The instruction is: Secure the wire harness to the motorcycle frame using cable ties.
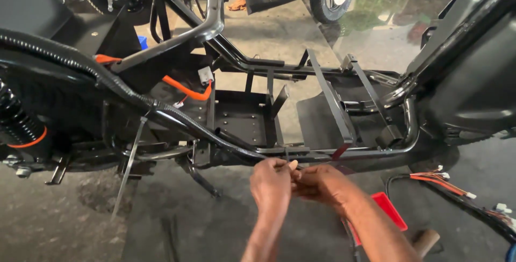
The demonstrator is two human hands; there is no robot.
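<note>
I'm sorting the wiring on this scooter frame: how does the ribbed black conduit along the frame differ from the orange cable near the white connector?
The ribbed black conduit is corrugated and long, sweeping from the left edge down along the frame rail towards the left hand and right hand. The orange cable is smooth, bright and shows only a short curved stretch, ending near the white connector. The conduit looks thicker. Both run along the bare black frame.

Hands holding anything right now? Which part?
Both hands, left and right, meet at the scooter frame's lower rail, pinching something small and thin between the fingertips. What it is, and where it's gripped, cannot be told.
</note>
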